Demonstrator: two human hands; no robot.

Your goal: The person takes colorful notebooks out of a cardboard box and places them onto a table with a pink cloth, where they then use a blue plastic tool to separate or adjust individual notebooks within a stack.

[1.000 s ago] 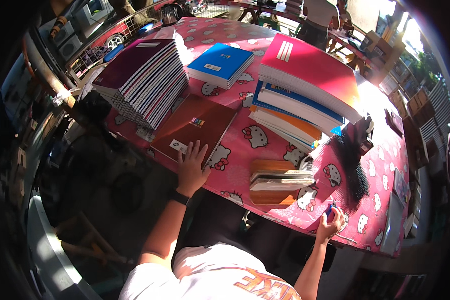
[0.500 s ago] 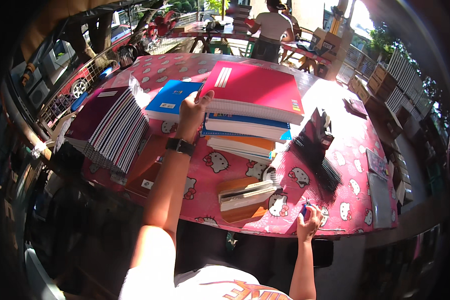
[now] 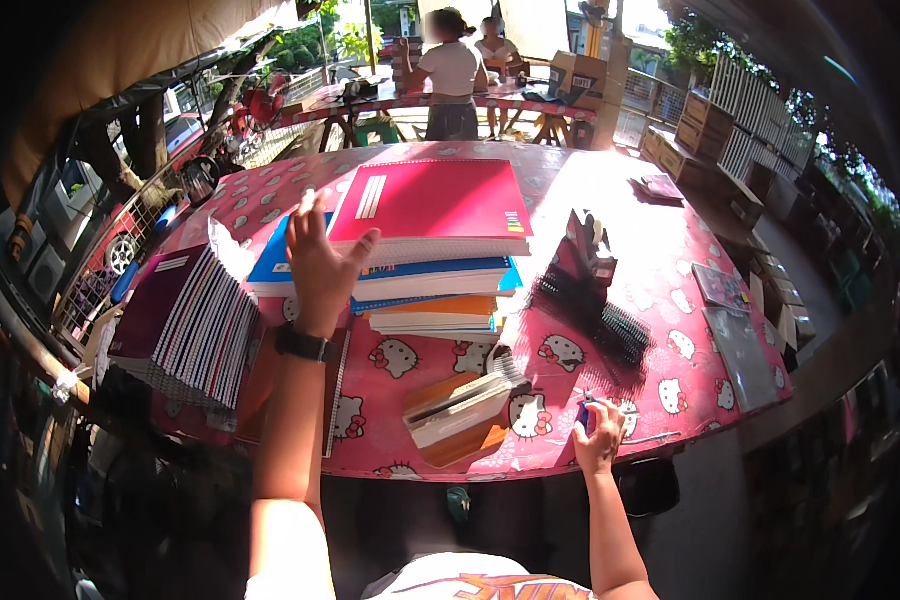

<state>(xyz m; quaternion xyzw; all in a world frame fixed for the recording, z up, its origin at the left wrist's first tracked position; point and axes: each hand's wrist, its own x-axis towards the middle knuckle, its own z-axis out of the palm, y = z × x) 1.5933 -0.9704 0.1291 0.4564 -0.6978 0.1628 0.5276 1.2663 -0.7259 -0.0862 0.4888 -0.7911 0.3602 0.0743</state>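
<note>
My left hand (image 3: 320, 268) is open with its fingers spread, beside the left edge of a pile of notebooks. A pink-red spiral notebook (image 3: 430, 200) tops that pile, with blue notebooks (image 3: 430, 278) and orange ones (image 3: 450, 307) under it. Partly behind my left hand lies another blue notebook (image 3: 273, 268). At the table's front edge my right hand (image 3: 600, 440) is closed around a small dark-blue tool (image 3: 584, 408), whose kind is mostly hidden by the fingers. Between my hands sits a slotted wooden block (image 3: 460, 418).
Purple-covered spiral notebooks (image 3: 185, 330) form a tilted stack at the left. Black binding coils (image 3: 600, 325) lie right of the middle, near a black device (image 3: 592, 250). Clear plastic sheets (image 3: 738, 350) lie at the right edge. Two people stand or sit at a far table (image 3: 320, 103).
My left hand has let go of the pink-red notebook's edge and its fingers have spread. The view has shifted, while my right hand stays around the blue tool.
</note>
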